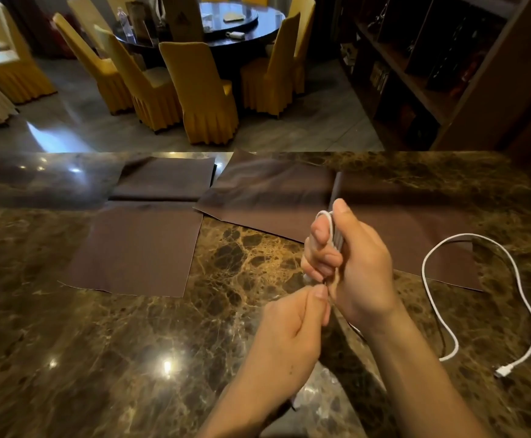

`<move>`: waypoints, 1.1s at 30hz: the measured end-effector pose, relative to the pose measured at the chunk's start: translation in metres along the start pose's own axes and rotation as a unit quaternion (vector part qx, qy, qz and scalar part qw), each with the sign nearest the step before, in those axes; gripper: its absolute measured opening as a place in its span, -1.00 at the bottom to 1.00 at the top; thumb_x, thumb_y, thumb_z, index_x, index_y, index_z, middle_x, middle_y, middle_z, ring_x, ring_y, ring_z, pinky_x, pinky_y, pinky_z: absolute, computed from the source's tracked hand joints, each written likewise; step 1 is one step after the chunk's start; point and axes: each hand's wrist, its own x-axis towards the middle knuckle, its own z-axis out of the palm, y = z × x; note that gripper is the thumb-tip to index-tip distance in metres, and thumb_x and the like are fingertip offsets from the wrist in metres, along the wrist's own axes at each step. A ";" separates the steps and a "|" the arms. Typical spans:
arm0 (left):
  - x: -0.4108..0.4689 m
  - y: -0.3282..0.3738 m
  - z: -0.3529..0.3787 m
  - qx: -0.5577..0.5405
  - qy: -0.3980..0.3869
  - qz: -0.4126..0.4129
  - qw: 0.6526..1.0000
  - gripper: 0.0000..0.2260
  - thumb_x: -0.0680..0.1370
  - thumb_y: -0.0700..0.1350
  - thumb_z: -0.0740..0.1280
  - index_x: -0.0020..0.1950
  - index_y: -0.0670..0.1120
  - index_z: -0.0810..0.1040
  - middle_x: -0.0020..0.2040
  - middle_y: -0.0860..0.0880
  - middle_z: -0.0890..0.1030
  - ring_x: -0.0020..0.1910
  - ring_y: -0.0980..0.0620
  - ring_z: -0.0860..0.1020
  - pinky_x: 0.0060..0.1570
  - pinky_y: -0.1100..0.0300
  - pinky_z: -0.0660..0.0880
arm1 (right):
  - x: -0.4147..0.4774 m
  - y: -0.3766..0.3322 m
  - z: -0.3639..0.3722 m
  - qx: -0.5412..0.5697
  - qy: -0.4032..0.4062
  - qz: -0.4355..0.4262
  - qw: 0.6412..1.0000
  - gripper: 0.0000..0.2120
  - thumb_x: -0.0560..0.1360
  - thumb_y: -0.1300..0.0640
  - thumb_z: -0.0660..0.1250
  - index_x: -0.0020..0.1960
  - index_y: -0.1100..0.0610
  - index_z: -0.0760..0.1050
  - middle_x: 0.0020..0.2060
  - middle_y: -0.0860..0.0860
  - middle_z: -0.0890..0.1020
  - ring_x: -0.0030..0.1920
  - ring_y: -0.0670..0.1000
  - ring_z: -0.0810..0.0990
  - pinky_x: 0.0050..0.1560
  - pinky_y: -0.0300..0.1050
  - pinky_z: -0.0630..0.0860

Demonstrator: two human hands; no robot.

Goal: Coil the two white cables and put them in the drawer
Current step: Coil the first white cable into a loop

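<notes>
- The right grip, a bare hand, is curled tight round a small white coil, held above the surface.
- The left grip pinches that cable's loose tail just below the coil.
- The second cable lies uncoiled on the surface, well to the right.
- Both look light, soft and springy, probably best taken near an end, with the loops clamped against unwinding.
- No drawer shows.

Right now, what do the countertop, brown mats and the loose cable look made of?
Countertop: polished marble-like stone; brown with gold veins, mirror-like glare spots. Brown mats: thin matte sheet, fabric or faux leather, unclear; lie flat with fold creases. Loose cable: white plastic or rubber jacket, smooth; bends in soft loops.
</notes>
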 end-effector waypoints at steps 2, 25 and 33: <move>-0.002 0.001 -0.003 0.022 -0.015 -0.002 1.000 -0.61 0.72 -0.10 0.13 -0.32 -0.02 0.39 -0.42 0.09 0.38 -0.41 0.15 0.35 -0.37 0.22 0.27 | 0.003 0.008 -0.005 -0.060 0.008 -0.008 0.998 -0.55 0.63 -0.11 0.12 -0.31 0.10 0.49 -0.53 -0.01 0.30 -0.50 -0.02 0.26 -0.44 -0.12 0.28; 0.040 -0.004 -0.061 0.131 -0.014 0.077 0.988 -0.46 0.62 0.11 0.32 -0.50 -0.14 0.49 -0.58 -0.08 0.48 -0.57 -0.02 0.47 -0.47 0.09 0.45 | -0.045 0.081 -0.003 -0.201 -0.065 0.082 0.974 -0.41 0.64 -0.07 0.01 -0.34 0.32 0.44 -0.54 0.07 0.45 -0.43 -0.07 0.48 -0.19 -0.14 0.45; 0.054 -0.023 -0.052 0.005 -0.002 0.053 0.999 -0.43 0.65 0.01 0.30 -0.55 -0.05 0.25 -0.58 0.08 0.24 -0.56 0.13 0.20 -0.45 0.29 0.23 | -0.054 0.070 0.009 -0.142 -0.083 0.089 0.982 -0.40 0.62 -0.24 0.05 -0.34 0.17 0.49 -0.55 -0.07 0.35 -0.45 0.02 0.27 -0.31 0.09 0.18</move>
